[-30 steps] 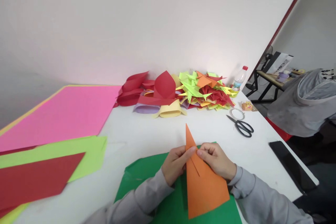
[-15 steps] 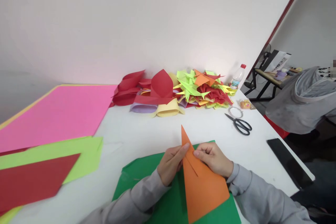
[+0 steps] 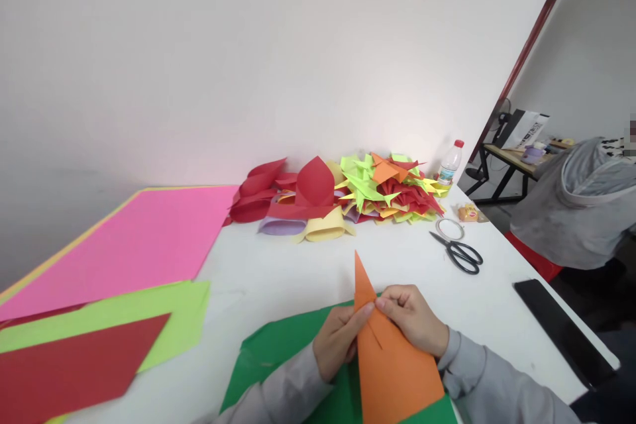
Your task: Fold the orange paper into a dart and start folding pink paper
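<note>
A folded sheet of orange paper [image 3: 392,374] stands in front of me, its narrow point upward and a short slit-like line down its face. My left hand [image 3: 340,338] pinches its left side below the point, thumb on the front. On the right edge, my right hand [image 3: 412,318] is closed with thumb and fingertips on the paper, close to the left thumb. Beneath both hands lies a green sheet [image 3: 278,344], partly covered by the orange paper and my sleeves.
Pink [image 3: 163,232], light green [image 3: 183,324] and dark red sheets [image 3: 74,364] lie left. Folded red hats [image 3: 315,185] and a pile of paper shapes [image 3: 368,179] stand by the wall. Scissors [image 3: 460,253], a tape roll [image 3: 450,229], a bottle [image 3: 450,162] and a phone [image 3: 561,331] are right. A person [image 3: 581,212] sits beyond.
The view has tilted up, so the table sits lower in the picture. My hands have come closer together on the orange paper, thumbs nearly touching.
</note>
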A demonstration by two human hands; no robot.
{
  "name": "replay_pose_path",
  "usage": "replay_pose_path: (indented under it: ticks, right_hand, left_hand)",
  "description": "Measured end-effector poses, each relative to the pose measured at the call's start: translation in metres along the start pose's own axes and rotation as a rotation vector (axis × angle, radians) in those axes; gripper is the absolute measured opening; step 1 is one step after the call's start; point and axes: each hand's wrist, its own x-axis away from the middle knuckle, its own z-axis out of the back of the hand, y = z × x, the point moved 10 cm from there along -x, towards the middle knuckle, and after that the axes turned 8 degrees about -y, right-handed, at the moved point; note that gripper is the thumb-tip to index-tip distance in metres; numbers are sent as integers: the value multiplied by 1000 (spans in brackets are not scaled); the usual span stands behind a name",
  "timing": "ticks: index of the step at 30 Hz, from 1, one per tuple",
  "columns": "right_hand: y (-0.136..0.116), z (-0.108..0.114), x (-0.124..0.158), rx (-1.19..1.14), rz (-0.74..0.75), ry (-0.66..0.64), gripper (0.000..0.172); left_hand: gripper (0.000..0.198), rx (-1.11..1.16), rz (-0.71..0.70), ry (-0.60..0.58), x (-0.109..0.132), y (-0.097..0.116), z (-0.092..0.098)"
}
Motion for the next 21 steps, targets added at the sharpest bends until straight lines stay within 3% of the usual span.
replay_pose_path:
  ticks: [4, 7, 16, 19, 21]
  right_hand:
    - [0, 8, -2, -42, -9, 25, 47]
    - [-4, 28, -5, -81, 12, 140, 48]
    - [1, 65, -12, -115, 36, 299, 48]
    - [1, 71, -13, -111, 35, 313, 51]
    - [1, 70, -12, -107, 25, 299, 51]
  left_hand:
    - [70, -165, 35, -53, 1, 5, -7]
    - [70, -214, 53, -106, -1, 3, -13]
    - [55, -372, 30, -251, 3, 6, -30]
    - [55, -339, 32, -307, 5, 7, -32]
    - [57, -217, 22, -283, 5, 7, -28]
